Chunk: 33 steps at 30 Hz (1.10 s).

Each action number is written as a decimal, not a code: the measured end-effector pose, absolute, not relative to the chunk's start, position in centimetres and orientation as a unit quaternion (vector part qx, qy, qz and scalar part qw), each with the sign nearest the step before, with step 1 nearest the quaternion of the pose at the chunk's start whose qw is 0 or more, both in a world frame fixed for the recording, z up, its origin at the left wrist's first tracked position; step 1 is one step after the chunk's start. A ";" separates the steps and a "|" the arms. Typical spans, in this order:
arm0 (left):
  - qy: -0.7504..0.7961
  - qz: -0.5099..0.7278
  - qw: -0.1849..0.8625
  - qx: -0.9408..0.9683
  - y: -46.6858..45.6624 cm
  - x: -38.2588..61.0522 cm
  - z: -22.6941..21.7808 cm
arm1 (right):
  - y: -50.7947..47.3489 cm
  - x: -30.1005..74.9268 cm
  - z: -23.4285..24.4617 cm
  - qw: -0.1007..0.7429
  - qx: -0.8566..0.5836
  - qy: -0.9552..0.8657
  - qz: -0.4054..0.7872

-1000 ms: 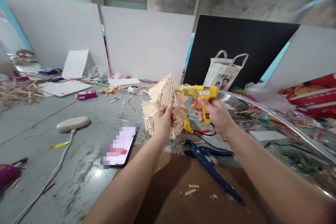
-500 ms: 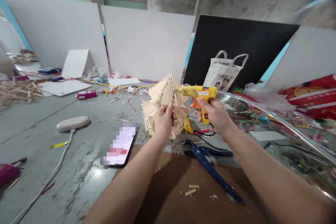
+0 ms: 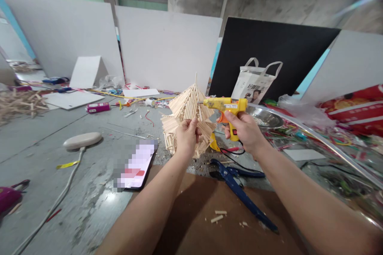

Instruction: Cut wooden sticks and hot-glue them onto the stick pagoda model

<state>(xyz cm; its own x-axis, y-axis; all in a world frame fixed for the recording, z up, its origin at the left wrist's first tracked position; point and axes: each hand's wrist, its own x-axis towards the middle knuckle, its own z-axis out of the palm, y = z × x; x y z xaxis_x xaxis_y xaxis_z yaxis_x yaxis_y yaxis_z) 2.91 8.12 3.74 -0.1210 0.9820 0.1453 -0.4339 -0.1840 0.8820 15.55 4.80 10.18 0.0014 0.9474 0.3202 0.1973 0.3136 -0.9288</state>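
A cone-shaped model of pale wooden sticks is held up at the centre of the head view. My left hand is closed round its lower part, thumb on the sticks. My right hand grips the handle of a yellow glue gun with an orange trigger. The gun's nozzle points left and touches the right side of the stick model near its top. A black cord hangs from the gun's handle.
Blue-handled cutters lie on brown cardboard with stick offcuts. A phone lies on the grey floor at left, near a beige oval object on a cable. A metal bowl, a white bag and clutter are at right.
The glue gun has shifted slightly left, bringing its nozzle against the stick model. My left hand and the model have stayed in place.
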 end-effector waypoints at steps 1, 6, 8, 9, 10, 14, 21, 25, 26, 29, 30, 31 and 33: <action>0.349 0.662 0.534 0.393 8.1 2.9 3.8 | 4.8 15.5 10.2 0.531 -0.467 -0.614 0.352; 0.342 0.665 0.535 0.393 8.1 2.9 3.6 | 4.8 15.5 10.2 0.530 -0.468 -0.613 0.353; 0.329 0.669 0.538 0.394 8.1 2.9 3.4 | 4.8 15.6 10.2 0.530 -0.468 -0.612 0.354; 0.323 0.670 0.538 0.396 8.1 2.9 3.3 | 4.9 15.6 10.2 0.530 -0.469 -0.611 0.354; 0.318 0.671 0.538 0.399 8.1 2.8 3.3 | 4.9 15.6 10.2 0.531 -0.469 -0.611 0.354; 0.316 0.671 0.537 0.402 8.0 2.7 3.2 | 5.0 15.6 10.1 0.532 -0.463 -0.612 0.358; 0.322 0.662 0.541 0.407 8.0 2.6 3.1 | 4.9 15.6 10.2 0.535 -0.462 -0.609 0.359; 0.320 0.661 0.548 0.400 8.2 2.6 3.0 | 4.8 15.6 10.2 0.536 -0.462 -0.610 0.358; 0.316 0.663 0.549 0.399 8.2 2.6 3.0 | 4.9 15.6 10.2 0.535 -0.462 -0.610 0.357; 0.307 0.666 0.552 0.396 8.2 2.6 2.9 | 4.9 15.6 10.1 0.536 -0.460 -0.611 0.357; 0.306 0.667 0.554 0.394 8.2 2.6 3.0 | 4.9 15.6 10.1 0.537 -0.459 -0.611 0.358; 0.307 0.666 0.556 0.392 8.1 2.6 3.0 | 5.0 15.6 10.0 0.538 -0.457 -0.610 0.359; 0.310 0.663 0.560 0.389 8.0 2.6 3.2 | 5.0 15.6 10.0 0.538 -0.458 -0.610 0.359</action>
<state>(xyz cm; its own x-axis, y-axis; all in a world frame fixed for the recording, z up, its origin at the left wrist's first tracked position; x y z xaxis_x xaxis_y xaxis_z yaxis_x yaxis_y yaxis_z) 2.58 8.05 3.18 -0.0705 0.9833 0.1676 -0.5014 -0.1802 0.8463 15.58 4.99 10.03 -0.0017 0.9446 0.3283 0.1718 0.3237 -0.9304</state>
